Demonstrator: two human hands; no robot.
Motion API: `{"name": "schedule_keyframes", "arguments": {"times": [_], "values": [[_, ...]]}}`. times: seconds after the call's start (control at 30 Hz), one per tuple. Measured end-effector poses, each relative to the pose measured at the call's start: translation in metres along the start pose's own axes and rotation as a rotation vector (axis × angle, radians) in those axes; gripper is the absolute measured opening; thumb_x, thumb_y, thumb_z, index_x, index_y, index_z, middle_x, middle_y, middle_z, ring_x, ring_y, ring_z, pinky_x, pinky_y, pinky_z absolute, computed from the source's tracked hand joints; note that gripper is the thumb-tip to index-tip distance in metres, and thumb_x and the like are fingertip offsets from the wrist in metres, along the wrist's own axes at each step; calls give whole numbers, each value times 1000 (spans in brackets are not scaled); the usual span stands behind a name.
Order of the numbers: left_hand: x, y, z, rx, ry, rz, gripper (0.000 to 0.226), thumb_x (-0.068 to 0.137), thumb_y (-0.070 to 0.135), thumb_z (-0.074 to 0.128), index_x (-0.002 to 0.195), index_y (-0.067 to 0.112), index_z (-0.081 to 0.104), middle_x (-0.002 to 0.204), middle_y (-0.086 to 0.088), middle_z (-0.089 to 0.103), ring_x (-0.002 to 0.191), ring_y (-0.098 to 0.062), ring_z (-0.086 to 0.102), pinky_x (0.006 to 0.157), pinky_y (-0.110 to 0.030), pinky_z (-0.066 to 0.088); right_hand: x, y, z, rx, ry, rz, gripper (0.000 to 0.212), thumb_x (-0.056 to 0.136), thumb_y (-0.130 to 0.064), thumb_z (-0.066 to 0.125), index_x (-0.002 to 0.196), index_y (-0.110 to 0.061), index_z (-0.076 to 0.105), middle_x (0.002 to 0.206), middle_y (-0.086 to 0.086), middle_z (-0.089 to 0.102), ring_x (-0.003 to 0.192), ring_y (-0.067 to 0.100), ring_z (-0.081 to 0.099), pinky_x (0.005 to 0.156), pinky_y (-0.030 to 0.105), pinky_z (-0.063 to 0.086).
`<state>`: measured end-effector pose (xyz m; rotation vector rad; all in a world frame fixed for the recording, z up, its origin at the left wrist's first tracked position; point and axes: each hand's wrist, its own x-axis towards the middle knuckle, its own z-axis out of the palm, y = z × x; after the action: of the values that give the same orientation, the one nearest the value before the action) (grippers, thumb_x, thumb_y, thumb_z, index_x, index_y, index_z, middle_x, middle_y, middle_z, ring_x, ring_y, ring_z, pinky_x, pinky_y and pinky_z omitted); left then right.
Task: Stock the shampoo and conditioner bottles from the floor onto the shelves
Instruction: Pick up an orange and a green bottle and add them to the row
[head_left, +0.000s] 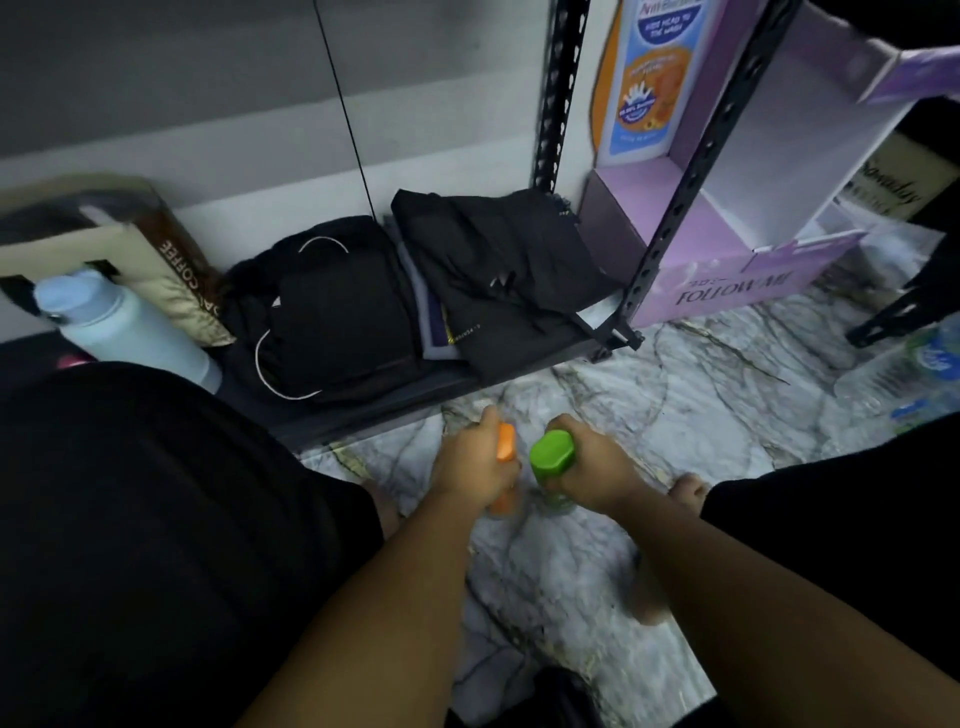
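Low over a marble-patterned floor (649, 395), a crouching person holds 2 bottles side by side between the knees. The left hand (475, 462) has its grip wrapped round an orange-capped bottle (505, 442), fingers curled about the upper part so that only the cap and a strip of orange body show. The right hand (597, 467) has its grip closed just below the cap of a green-capped bottle (552, 453), whose top faces the camera. The 2 caps stand near each other without touching. Whether either base rests on the floor cannot be told, as the hands cover them. Just beyond the bottles runs the lowest shelf (395, 401) of a black metal rack, carrying folded dark clothes (493, 270). A perforated rack post (675, 218) rises at the shelf's right corner, with a purple display carton (727, 280) just beside it and a printed bottle poster (654, 78) above. At left, a pale blue flask (114, 322) sits just beside a coffee box (176, 275). Plastic-wrapped bottles (893, 374) lie on the floor at far right.
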<state>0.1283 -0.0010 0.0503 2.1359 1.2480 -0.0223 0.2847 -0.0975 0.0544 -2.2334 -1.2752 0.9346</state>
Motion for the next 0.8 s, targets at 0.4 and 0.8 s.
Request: {"name": "schedule_keyframes", "arguments": {"times": [0.4,0.8], "values": [[-17,6,-4,72,-118,157,34,91,21,64,124,30,66,116,-9,70,108,-32,64,89,-39,54,-33,-7,10,284,-173,114,52,68,9,75,99,-27,55,90,13,64,76,27,62,64,47,58],[-19,20,-10,220,-295,80,71,80,20,81,141,24,43,127,-13,57,111,-34,60,86,-38,53,-31,-15,6,-147,-74,15,36,80,-27,75,113,-27,61,111,2,49,98,25,59,81,32,49]]}}
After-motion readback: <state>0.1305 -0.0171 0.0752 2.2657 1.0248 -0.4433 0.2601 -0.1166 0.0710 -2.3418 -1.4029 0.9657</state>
